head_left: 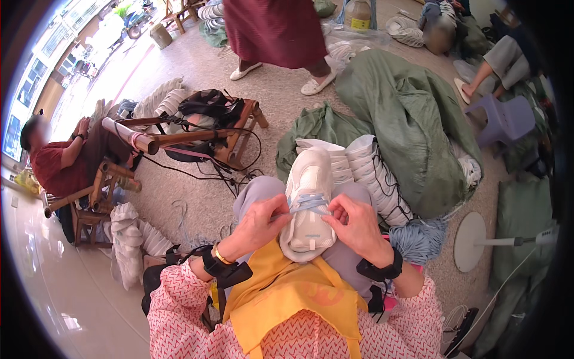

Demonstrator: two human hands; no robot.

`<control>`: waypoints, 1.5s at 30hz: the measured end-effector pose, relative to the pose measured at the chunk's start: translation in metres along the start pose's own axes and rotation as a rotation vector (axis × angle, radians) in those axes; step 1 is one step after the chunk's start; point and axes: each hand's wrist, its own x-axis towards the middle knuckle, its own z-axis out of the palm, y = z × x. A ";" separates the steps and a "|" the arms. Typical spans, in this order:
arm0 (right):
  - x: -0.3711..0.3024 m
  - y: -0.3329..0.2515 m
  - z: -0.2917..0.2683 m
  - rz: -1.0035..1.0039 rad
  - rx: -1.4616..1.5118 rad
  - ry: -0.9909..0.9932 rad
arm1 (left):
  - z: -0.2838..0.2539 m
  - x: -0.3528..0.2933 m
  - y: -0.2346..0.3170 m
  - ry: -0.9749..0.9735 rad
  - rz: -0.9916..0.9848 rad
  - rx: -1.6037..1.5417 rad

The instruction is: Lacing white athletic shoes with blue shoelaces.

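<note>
A white and beige sneaker rests on my lap over a yellow apron, its toe pointing away from me. Light blue shoelace crosses its middle in several rows. From the left side, my left hand pinches the lace beside the shoe, thumb and forefinger together. Opposite it, my right hand is closed in a pinch on the lace at the shoe's right edge. Both wrists wear black bands. The lace ends between my fingers are too small to follow.
Stacked white shoe parts lie beyond my knees, by a large green sack. A bundle of blue laces is at my right. Ahead left stands a bamboo chair with cables. Other people sit or walk nearby; a purple stool stands right.
</note>
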 end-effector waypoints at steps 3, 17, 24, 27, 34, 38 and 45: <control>0.000 0.003 0.003 -0.065 -0.027 0.008 | -0.005 0.001 0.010 0.010 -0.025 -0.064; -0.004 -0.008 0.008 -0.382 -0.349 0.110 | -0.018 -0.012 0.009 0.017 0.083 0.044; -0.003 -0.020 0.013 -0.371 -0.298 0.096 | -0.019 -0.005 0.005 0.068 0.116 0.128; -0.003 -0.017 0.010 -0.398 -0.328 0.029 | -0.020 -0.002 0.009 0.127 0.150 0.174; 0.005 -0.014 0.023 -0.446 -0.407 -0.006 | -0.021 0.003 0.005 0.147 0.182 0.155; 0.006 -0.017 0.019 -0.498 -0.532 -0.061 | -0.023 0.000 0.006 0.069 0.115 0.150; 0.018 -0.021 0.011 -0.522 -0.792 -0.146 | -0.020 0.006 -0.001 0.094 0.150 0.174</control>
